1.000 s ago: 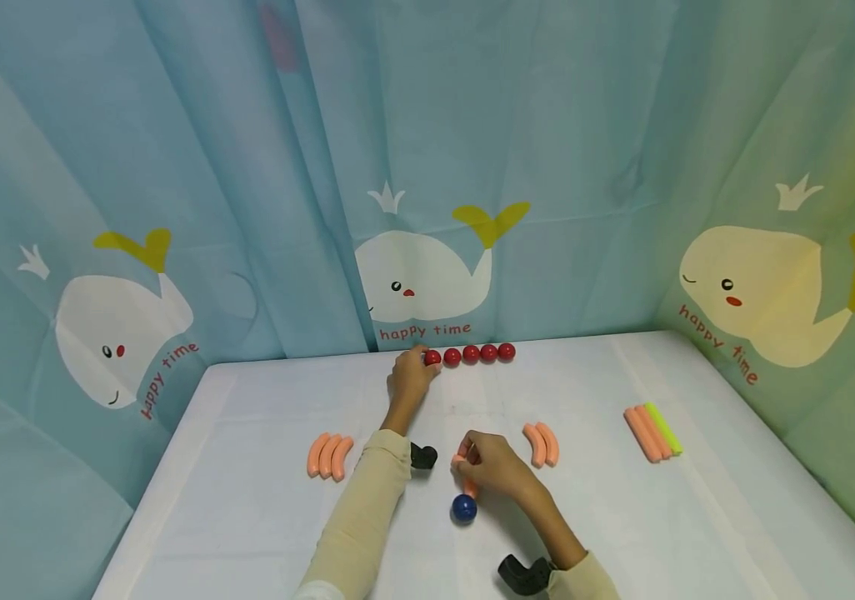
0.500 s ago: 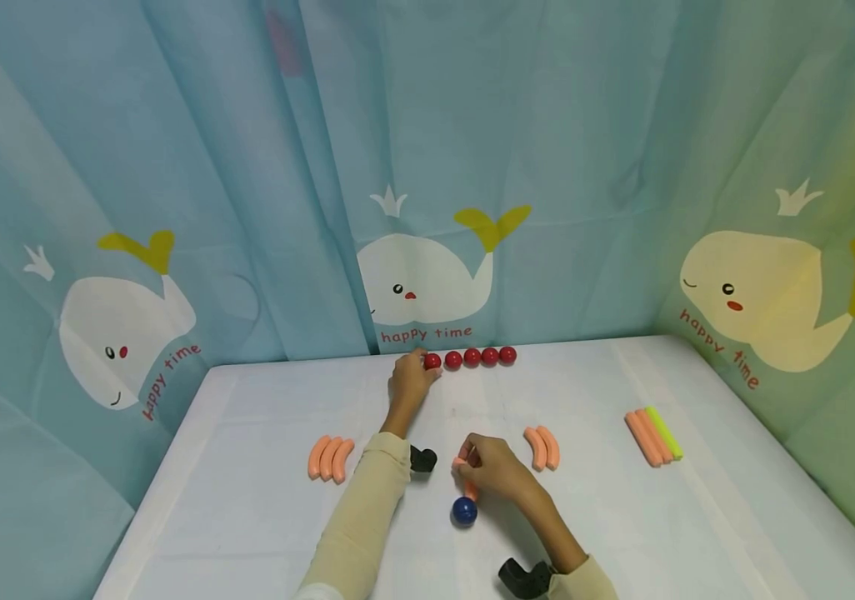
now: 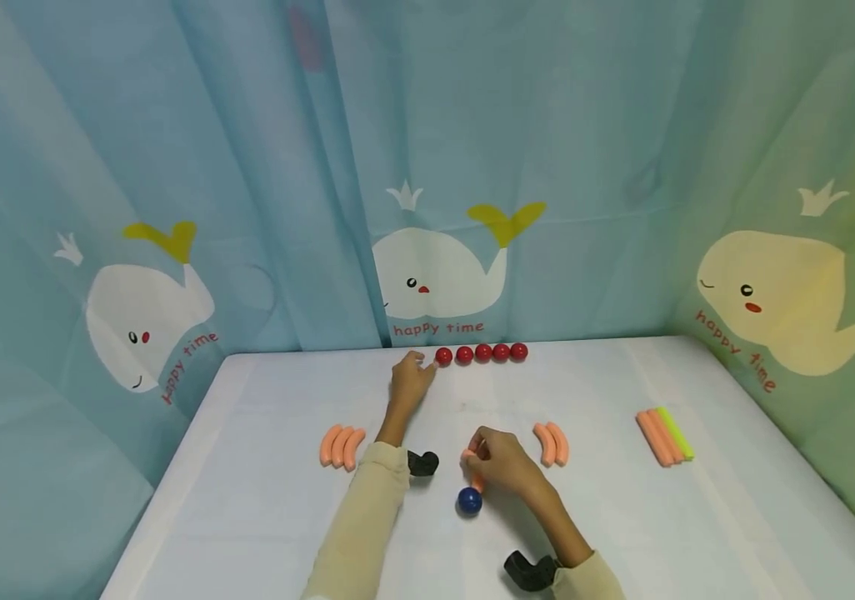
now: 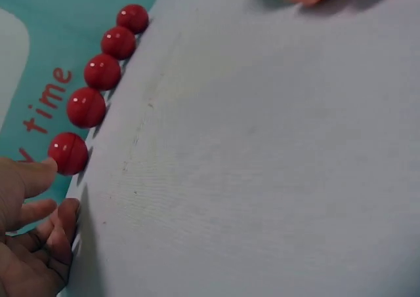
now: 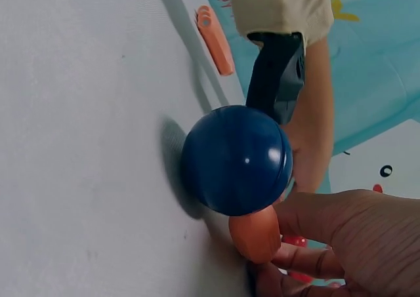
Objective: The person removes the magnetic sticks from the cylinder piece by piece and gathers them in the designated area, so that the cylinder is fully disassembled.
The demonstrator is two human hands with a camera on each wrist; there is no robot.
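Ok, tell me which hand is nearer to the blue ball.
Right. The right hand grips an orange piece that touches the blue ball; the left hand is far off, touching the end red ball.

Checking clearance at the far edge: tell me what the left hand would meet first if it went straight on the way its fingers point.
The left hand points toward the row of red balls; its fingertip already touches the nearest red ball, so it would likely push that one first.
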